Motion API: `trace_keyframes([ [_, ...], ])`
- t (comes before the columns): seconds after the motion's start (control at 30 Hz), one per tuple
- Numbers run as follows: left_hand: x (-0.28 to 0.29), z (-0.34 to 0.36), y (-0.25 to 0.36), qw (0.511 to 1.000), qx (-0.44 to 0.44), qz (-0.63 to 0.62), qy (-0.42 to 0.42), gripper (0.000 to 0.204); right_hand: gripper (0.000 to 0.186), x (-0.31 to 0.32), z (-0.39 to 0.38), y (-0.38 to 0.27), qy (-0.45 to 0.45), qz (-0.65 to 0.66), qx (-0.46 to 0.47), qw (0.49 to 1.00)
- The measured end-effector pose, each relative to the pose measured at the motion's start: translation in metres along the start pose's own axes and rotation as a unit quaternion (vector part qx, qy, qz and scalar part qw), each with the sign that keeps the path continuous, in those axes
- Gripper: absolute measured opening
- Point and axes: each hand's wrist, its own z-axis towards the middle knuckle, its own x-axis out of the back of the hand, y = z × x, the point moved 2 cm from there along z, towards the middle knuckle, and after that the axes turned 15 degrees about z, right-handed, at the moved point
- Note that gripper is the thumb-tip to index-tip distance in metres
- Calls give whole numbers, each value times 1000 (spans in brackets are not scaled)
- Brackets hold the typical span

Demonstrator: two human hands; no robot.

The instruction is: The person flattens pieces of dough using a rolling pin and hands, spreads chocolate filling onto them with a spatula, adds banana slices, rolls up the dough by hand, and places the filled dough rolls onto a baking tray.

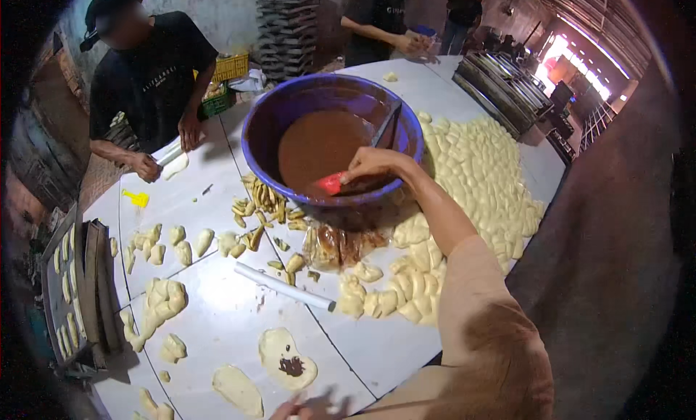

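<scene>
My right hand (377, 166) reaches over the near rim of a big purple tub (255, 155) and grips a red spatula (331, 183). Smooth brown chocolate-like filling (319, 144) lies in the tub, and the spatula's blade is at its near edge. At the bottom edge, only part of my left hand (296, 409) shows, blurred, and its fingers cannot be made out. Just beyond it lie two flattened dough ovals: a plain one (238, 391), and another (303, 373) with a brown dab of filling on it. A white rolling pin (283, 286) rests farther off.
Many dough pieces (471, 188) cover the table's right side. Peeled banana pieces (264, 199) lie beside the tub, near smaller dough lumps (165, 300). Trays (94, 282) stand at left, more (500, 90) at far right. Across the table, a person (148, 79) rolls dough; others stand behind.
</scene>
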Motion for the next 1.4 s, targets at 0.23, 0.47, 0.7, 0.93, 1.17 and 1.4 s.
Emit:
trace_keyframes([
  [0.23,-4,49,20,871,219,-292,-330,32,43,-10,-12,-38,-10,86,3,996],
  [0.47,-26,-41,-43,963,237,101,-82,37,45,-12,-4,-11,-7,37,54,998],
  [0.7,-28,-91,-64,912,256,297,-117,64,50,3,-7,-10,-14,93,-41,995],
  [0.93,-43,-131,-75,907,286,271,-147,77,50,-4,-32,-46,35,96,-55,993],
  [1.17,-43,-124,-80,884,339,276,-164,75,33,-51,-44,-83,32,135,47,989],
  [1.4,-40,-124,-80,887,310,296,-174,68,28,-191,-88,-176,-128,135,0,982],
])
